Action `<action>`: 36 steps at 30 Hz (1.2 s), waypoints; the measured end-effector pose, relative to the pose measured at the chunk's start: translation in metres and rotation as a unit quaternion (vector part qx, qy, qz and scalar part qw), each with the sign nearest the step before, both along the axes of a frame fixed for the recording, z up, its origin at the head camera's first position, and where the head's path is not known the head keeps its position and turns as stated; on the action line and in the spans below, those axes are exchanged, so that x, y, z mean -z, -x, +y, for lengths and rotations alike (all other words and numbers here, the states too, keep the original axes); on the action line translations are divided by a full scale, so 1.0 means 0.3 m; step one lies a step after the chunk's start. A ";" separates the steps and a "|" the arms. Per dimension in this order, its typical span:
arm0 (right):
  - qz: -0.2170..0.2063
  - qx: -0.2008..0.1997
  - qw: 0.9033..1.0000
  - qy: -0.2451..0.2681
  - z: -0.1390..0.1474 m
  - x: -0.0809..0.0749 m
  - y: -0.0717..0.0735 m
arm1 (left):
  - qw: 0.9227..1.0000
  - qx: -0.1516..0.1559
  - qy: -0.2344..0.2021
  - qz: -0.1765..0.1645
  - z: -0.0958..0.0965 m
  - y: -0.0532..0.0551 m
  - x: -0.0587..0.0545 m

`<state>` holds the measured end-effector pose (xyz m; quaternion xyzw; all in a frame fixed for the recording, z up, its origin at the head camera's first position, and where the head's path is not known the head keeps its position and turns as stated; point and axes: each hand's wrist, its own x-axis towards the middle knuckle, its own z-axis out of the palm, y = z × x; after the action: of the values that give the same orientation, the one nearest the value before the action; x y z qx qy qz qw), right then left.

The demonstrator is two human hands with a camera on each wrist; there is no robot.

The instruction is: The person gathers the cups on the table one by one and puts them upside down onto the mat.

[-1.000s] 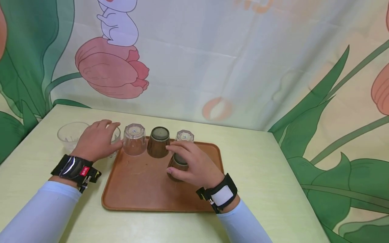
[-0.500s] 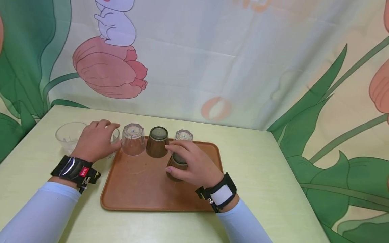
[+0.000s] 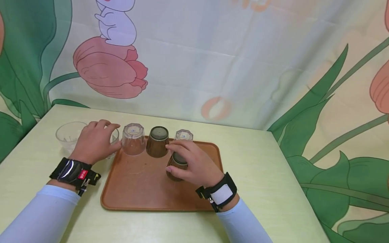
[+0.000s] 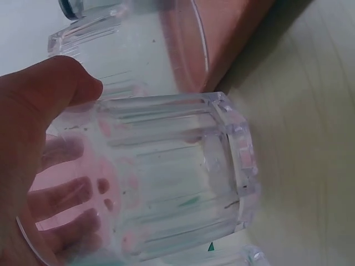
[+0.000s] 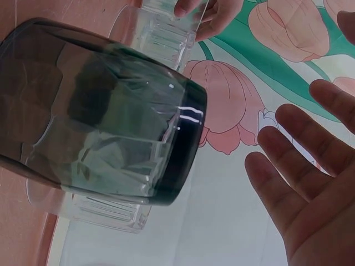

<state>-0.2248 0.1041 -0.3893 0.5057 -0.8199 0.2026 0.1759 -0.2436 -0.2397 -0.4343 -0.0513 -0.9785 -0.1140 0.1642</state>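
My left hand (image 3: 95,142) holds a clear faceted glass (image 4: 172,172) that stands mouth up on the table at the tray's left edge. Its thumb (image 4: 72,83) is by the rim, and the other fingers show through the glass. My right hand (image 3: 197,163) hovers beside an upside-down dark glass (image 3: 174,170) on the brown tray (image 3: 130,192). In the right wrist view the fingers (image 5: 277,183) are spread, with a gap between them and this dark glass (image 5: 100,116). Another dark glass (image 3: 157,144) and a clear glass (image 3: 133,141) stand upside down along the tray's back.
A second clear glass (image 3: 183,135) stands upside down at the tray's back, partly hidden by my right hand. Left of my left hand, another clear glass (image 3: 68,136) stands mouth up on the pale table (image 3: 252,175). A printed curtain (image 3: 182,67) hangs behind the table.
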 end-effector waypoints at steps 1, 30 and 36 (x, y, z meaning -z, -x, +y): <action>0.001 0.000 1.000 0.000 0.001 0.001 0.000 | 1.000 -0.001 -0.002 0.001 0.000 -0.002 -0.002; 0.000 0.002 1.000 -0.005 0.004 -0.003 0.003 | 0.999 0.010 -0.018 0.046 0.010 -0.084 -0.089; -0.004 0.003 1.000 -0.004 0.003 0.000 0.005 | 0.998 0.021 -0.028 0.058 0.030 -0.099 -0.108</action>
<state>-0.2261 0.1049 -0.3894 0.5035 -0.8229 0.2005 0.1709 -0.2138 -0.2309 -0.4020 -0.0742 -0.9623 -0.1419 0.2200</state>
